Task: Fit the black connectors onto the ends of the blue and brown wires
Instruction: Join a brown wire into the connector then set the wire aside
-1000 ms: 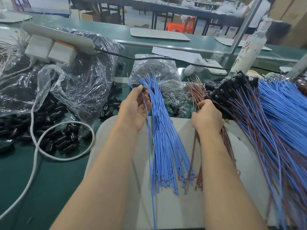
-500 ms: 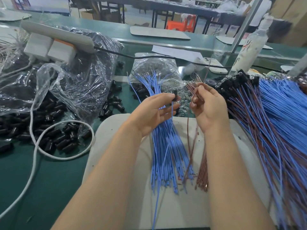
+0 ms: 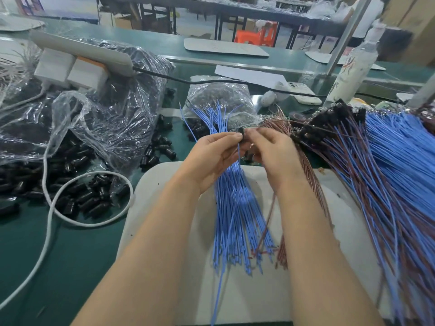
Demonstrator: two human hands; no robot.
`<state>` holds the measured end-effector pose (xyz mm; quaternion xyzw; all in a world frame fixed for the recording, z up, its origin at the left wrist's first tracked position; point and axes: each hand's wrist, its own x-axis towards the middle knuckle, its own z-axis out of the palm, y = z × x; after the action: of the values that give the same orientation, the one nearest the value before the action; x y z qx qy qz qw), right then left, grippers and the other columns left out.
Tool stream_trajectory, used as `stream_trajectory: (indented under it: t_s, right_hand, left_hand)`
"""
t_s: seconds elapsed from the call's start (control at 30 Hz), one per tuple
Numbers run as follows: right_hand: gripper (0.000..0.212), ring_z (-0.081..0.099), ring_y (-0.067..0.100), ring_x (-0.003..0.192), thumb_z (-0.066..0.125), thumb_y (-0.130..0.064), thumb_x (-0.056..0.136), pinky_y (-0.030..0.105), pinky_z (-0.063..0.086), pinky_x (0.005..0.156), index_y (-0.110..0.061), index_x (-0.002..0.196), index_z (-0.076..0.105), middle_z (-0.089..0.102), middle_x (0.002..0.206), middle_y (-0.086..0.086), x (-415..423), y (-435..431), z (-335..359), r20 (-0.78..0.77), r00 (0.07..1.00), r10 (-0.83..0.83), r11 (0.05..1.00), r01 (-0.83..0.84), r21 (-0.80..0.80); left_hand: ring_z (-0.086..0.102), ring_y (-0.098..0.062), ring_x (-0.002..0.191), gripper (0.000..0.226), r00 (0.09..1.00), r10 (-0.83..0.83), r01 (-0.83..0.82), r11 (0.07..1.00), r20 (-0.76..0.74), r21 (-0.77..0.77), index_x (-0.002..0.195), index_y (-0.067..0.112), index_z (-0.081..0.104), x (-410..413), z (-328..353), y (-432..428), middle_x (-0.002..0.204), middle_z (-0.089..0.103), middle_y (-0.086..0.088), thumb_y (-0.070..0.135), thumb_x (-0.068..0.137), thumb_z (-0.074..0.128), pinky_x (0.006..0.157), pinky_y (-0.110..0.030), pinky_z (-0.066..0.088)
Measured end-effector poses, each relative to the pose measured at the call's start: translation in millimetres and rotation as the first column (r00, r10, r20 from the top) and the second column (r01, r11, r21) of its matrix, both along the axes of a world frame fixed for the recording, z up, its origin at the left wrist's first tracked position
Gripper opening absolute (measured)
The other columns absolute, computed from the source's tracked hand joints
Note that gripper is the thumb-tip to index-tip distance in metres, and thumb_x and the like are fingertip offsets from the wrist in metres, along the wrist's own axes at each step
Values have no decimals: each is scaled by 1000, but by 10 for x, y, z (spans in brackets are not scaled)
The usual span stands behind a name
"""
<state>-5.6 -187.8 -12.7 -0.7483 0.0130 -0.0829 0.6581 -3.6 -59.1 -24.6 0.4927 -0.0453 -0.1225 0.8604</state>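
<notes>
Left grip (image 3: 213, 155), right grip (image 3: 270, 149) at connector (image 3: 240, 134)

One view is given, taken from a camera worn on the person's head. The green table (image 3: 70, 267) is looked at from above, forward and down. The left hand (image 3: 211, 158) and right hand (image 3: 270, 151) are seen near, in the middle. A far table (image 3: 270, 8) is seen small at the top.
</notes>
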Motion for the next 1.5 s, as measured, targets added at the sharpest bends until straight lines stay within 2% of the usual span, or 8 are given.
stream_trajectory:
  t_s: [0.13, 0.27, 0.4, 0.53, 0.63, 0.8, 1.17, 1.5]
  right_hand:
    - [20, 59, 6, 62, 56, -18, 94, 22, 50, 60, -20, 77, 67, 66, 68, -6, 3, 50, -8, 38, 996, -80, 996, 79, 33]
    - [15, 54, 4, 50, 49, -21, 99, 17, 45, 49, -17, 86, 58, 67, 69, -4, 2, -39, 31, 205, 923, -325, 943, 300, 147]
    - [15, 56, 10, 52, 47, -22, 100, 21, 47, 51, -18, 91, 58, 63, 68, 1, -18, -46, 54, 290, 874, -391, 910, 319, 264]
    - [16, 57, 11, 53, 44, -20, 101, 20, 47, 52, -20, 91, 57, 62, 69, 4, -10, -49, 66, 329, 847, -417, 894, 316, 319]
    - [16, 57, 11, 52, 43, -19, 101, 20, 47, 53, -20, 92, 56, 63, 69, 5, -7, -58, 74, 343, 831, -438, 880, 318, 354]
    - [15, 58, 11, 53, 42, -17, 101, 21, 48, 54, -18, 93, 55, 63, 70, 4, -1, -63, 68, 343, 830, -440, 878, 318, 357]
    - [15, 60, 16, 58, 45, -20, 101, 22, 49, 55, -10, 100, 56, 63, 72, 7, -5, -37, 29, 416, 807, -419, 908, 385, 167]
    - [17, 59, 11, 56, 46, -20, 100, 24, 52, 57, -10, 99, 59, 63, 72, 7, 2, -38, 17, 434, 798, -418, 905, 409, 119]
  left_hand:
    - [69, -11, 81, 8, 996, 77, -81, 989, 37, 127, 90, 10, 64, -1, -29, -19, 85, 73, -3, 9, 92, 57, 79, -22, 55]
    - [66, -20, 97, 4, 942, 196, -315, 792, 271, 523, 95, 20, 59, 9, -91, -70, 97, 71, -4, 17, 92, 60, 91, -31, 50]
    - [58, -3, 78, 9, 867, 159, -460, 620, 472, 636, 98, 20, 63, 11, -129, -93, 79, 61, 15, 15, 92, 61, 72, -3, 41]
    - [56, -5, 73, 13, 832, 98, -504, 547, 546, 669, 102, 13, 68, 1, -147, -97, 76, 58, 16, 12, 92, 60, 68, -1, 39]
    - [57, -11, 78, 14, 826, 55, -501, 526, 560, 687, 102, 13, 68, -6, -149, -103, 78, 60, 13, 12, 92, 59, 71, -6, 41]
    - [60, -16, 86, 14, 819, 16, -501, 509, 574, 700, 102, 13, 67, -22, -152, -114, 87, 64, 5, 12, 92, 58, 82, -28, 49]
    - [61, -18, 89, 13, 821, 5, -495, 506, 571, 707, 101, 15, 67, -25, -173, -120, 91, 67, 1, 14, 91, 59, 84, -37, 50]
    - [61, -19, 87, 13, 825, 8, -492, 500, 565, 712, 101, 16, 68, -20, -181, -119, 90, 68, 0, 16, 90, 60, 83, -40, 50]
